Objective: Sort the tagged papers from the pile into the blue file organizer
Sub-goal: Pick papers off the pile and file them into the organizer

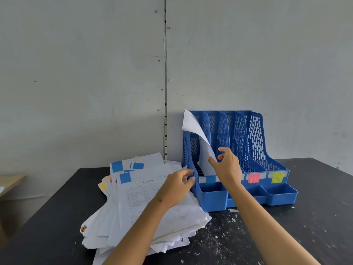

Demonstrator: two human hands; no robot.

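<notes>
Grey wall panels behind; black table point(315, 188) w/ white flecks below. Sheet point(204, 152) stands in leftmost slot of blue file organizer point(257, 142), the slot w/ the blue label point(210, 180); its top corner curls over to the left, above the divider. My right hand point(226, 165) is at the sheet's near edge, thumb and fingers apart, touching or just beside it; cannot tell if it's a pinch. My left hand point(176, 185) rests flat on the pile point(145, 199), fingers straight, tips by the organizer's left wall. Pile sits just left of organizer; blue tags point(125, 177) on top sheets, yellow tag point(102, 186) lower down. Pink label point(254, 178) and yellow-green label point(277, 177) mark slots to the right. Risks, as I judge: limp sheet may fold or slump out if not seated; fanned pile may slide toward table edge if left hand lifts.
</notes>
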